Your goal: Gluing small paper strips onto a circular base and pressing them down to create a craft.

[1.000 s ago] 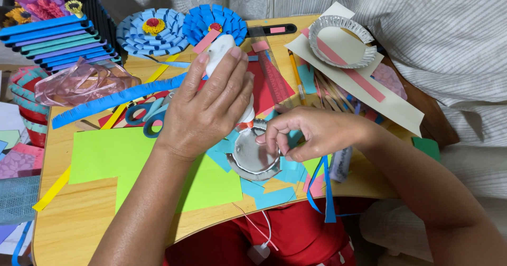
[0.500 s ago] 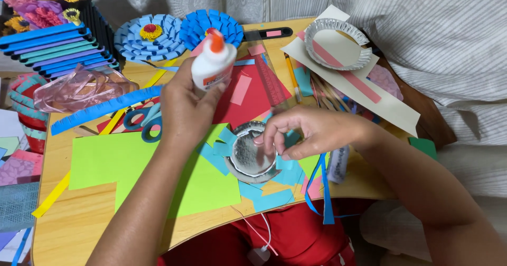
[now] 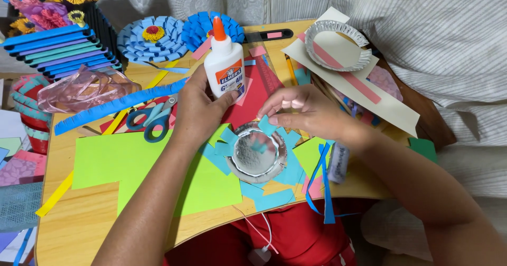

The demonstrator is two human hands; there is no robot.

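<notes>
Glue bottle (image 3: 224,65) upright in left hand (image 3: 198,110), right hand (image 3: 306,113) pinching blue paper piece (image 3: 266,125)

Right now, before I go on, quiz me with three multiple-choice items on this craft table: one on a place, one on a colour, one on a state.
1. Where do the scissors lie?
A. left of the left hand
B. inside the foil dish
C. on the striped cloth

2. What colour is the glue bottle cap?
A. green
B. orange
C. black

3. What does the right hand pinch?
A. a pencil
B. nothing
C. a small blue paper piece

Answers: 1 A, they rest by the wrist; 2 B, the tip shows orange; 3 C, fingertips hold it over the foil dish.
</notes>
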